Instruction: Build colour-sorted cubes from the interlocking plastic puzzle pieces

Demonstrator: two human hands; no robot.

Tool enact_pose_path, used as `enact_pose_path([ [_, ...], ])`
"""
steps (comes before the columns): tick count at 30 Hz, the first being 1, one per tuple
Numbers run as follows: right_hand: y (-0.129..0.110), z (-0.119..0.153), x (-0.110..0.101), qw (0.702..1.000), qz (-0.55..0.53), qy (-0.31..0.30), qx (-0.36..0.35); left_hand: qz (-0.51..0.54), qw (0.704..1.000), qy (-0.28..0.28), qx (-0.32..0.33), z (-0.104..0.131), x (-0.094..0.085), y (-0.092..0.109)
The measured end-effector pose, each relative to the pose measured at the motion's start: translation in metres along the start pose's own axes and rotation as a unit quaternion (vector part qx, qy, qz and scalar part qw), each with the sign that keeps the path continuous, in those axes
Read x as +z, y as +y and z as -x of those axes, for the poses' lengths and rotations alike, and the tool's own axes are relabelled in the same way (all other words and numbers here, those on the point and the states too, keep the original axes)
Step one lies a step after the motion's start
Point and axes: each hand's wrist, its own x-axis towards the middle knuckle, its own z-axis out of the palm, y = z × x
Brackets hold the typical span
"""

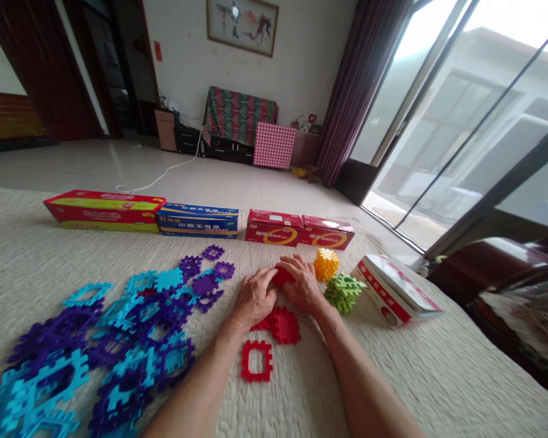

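Both of my hands meet at a red interlocking plastic tile piece (283, 277) near the middle of the cloth-covered surface. My left hand (256, 297) is curled with its fingertips against the piece's left side. Over its top and right side bend the fingers of my right hand (301, 281), hiding part of it. Just below my hands lie solid red tiles (286, 325), and nearer to me a red open-frame tile (256, 361) lies flat. Beside my right hand stand a stack of yellow tiles (326, 264) and a stack of green tiles (342, 293).
A large heap of purple tiles (205, 284) and light-blue tiles (168, 279) spreads across the left. Along the far edge stand a red-and-green box (109, 213), a blue box (198, 222) and red boxes (274, 230). A white-and-red box (393, 292) sits at right.
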Motion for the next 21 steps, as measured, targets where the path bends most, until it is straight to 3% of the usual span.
enact_pose_path([
  [4, -0.007, -0.001, -0.007, 1.000, 0.015, 0.003, -0.014, 0.018, 0.999, 0.031, 0.002, 0.000, 0.004, -0.003],
  [9, -0.029, -0.004, -0.008, 0.998, -0.002, 0.028, -0.052, 0.041, 0.988, 0.149, -0.018, -0.002, 0.003, -0.005],
  [12, -0.038, -0.004, -0.006, 0.997, -0.027, 0.036, -0.064, 0.062, 0.981, 0.177, -0.051, -0.002, -0.002, -0.004],
  [18, -0.021, 0.001, -0.013, 0.986, -0.107, 0.114, -0.049, 0.052, 0.963, 0.203, -0.170, -0.003, -0.013, 0.003],
  [21, -0.010, 0.005, -0.011, 0.984, -0.126, 0.124, -0.029, 0.058, 0.963, 0.192, -0.181, -0.002, -0.018, 0.004],
])
